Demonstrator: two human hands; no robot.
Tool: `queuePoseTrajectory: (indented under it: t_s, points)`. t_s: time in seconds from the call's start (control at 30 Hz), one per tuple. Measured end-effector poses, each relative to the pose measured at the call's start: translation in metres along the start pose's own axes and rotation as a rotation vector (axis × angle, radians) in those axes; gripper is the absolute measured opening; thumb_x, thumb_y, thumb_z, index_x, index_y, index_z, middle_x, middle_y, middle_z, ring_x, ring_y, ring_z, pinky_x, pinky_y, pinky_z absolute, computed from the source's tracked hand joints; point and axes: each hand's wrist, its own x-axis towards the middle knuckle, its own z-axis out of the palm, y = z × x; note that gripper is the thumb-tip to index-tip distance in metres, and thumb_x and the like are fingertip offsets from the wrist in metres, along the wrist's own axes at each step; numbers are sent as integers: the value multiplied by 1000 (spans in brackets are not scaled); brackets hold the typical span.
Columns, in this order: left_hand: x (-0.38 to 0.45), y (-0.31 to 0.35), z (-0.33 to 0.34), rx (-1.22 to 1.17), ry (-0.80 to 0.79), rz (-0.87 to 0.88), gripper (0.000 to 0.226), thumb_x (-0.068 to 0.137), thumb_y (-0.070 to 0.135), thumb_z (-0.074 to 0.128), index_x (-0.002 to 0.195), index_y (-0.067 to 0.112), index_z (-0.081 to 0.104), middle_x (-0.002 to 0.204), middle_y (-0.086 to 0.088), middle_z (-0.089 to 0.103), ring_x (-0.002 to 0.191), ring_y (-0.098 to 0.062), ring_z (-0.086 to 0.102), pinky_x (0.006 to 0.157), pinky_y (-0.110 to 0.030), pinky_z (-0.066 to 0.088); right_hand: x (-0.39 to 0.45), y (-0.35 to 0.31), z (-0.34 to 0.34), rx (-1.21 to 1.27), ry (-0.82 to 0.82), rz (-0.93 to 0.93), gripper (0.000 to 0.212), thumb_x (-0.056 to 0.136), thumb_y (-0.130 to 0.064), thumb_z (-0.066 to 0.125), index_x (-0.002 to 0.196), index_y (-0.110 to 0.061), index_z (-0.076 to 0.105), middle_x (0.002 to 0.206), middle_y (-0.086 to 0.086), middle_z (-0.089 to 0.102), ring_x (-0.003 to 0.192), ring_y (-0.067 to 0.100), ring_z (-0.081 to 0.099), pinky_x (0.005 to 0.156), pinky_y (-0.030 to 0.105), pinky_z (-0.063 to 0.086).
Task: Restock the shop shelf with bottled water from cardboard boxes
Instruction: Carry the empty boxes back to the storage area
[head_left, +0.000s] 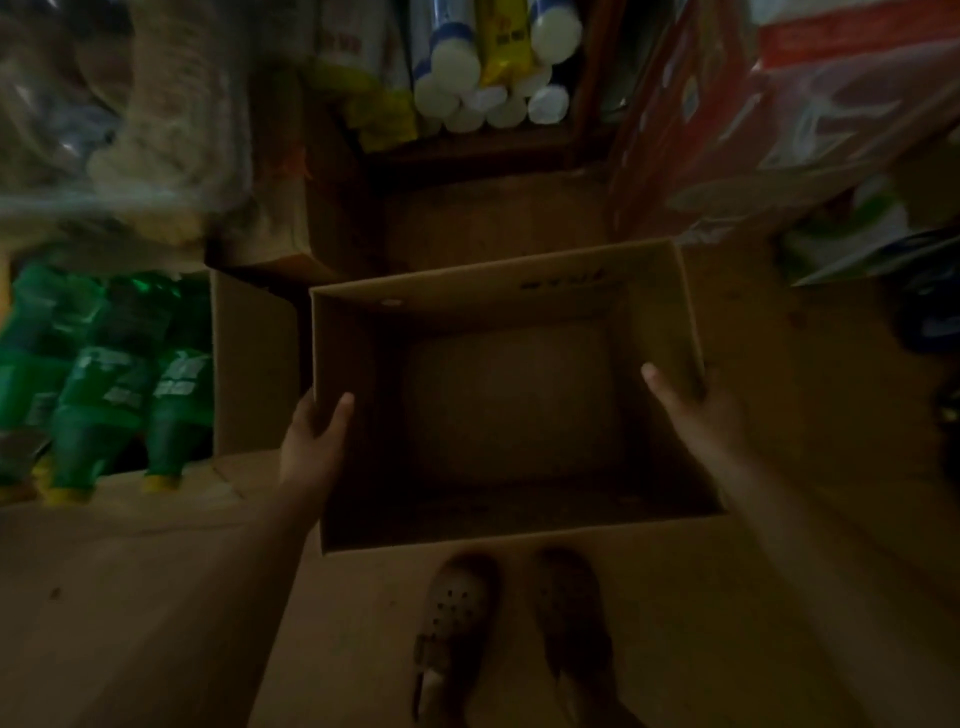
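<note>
An open brown cardboard box sits in the middle of the head view, and its inside is bare with no bottles in it. My left hand grips the box's left wall, thumb inside and fingers outside. My right hand grips the right wall the same way, thumb over the rim. The light is dim and no water bottles show in the box.
Green bottles with yellow caps lie in a carton at the left. White-capped bottles fill a shelf at the top. A red carton and plastic-wrapped packs stand at the right. My two shoes stand on the floor below the box.
</note>
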Motion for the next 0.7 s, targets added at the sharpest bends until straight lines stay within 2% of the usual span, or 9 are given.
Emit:
queuePoseTrajectory:
  t_s: [0.07, 0.2, 0.27, 0.43, 0.63, 0.7]
  points:
    - [9, -7, 0, -26, -26, -37, 47, 91, 50, 51, 133, 29, 48, 119, -2, 61, 109, -25, 60, 82, -37, 52, 8, 1, 4, 48, 15, 45, 81, 84, -59, 58, 148, -18, 30, 150, 9, 36, 136, 32, 37, 105, 45, 35]
    - [18, -11, 4, -6, 5, -73, 47, 92, 56, 42, 125, 23, 52, 112, -4, 63, 102, -26, 62, 90, -47, 51, 19, 2, 5, 23, 74, 31, 65, 86, -51, 60, 130, -4, 52, 129, 16, 56, 119, 34, 53, 84, 32, 39]
    - [16, -9, 5, 24, 30, -64, 50, 93, 57, 38, 124, 20, 53, 108, -5, 63, 98, -25, 63, 89, -47, 52, 20, 3, 4, 1, 80, 23, 62, 88, -50, 58, 126, -2, 55, 125, 19, 59, 115, 35, 55, 82, 31, 39]
    - [5, 3, -4, 91, 53, -1, 52, 95, 54, 37, 133, 20, 50, 116, -9, 63, 104, -28, 61, 91, -46, 50, 9, -10, -9, 18, 43, 65, 68, 93, -53, 48, 135, 0, 48, 138, 21, 49, 126, 38, 47, 100, 39, 37]
    - [-41, 41, -29, 123, 49, 38, 46, 98, 48, 38, 129, 19, 51, 102, -7, 62, 81, -20, 61, 68, -34, 50, -32, -41, -50, 16, 55, 39, 62, 95, -45, 50, 139, -1, 44, 142, 20, 46, 130, 36, 42, 104, 37, 34]
    - [-62, 59, -42, 125, 46, 48, 44, 98, 47, 37, 129, 19, 51, 96, -6, 62, 80, -21, 60, 69, -36, 50, -51, -55, -69, 22, 64, 42, 64, 93, -49, 51, 139, -4, 45, 140, 19, 48, 128, 37, 45, 103, 40, 35]
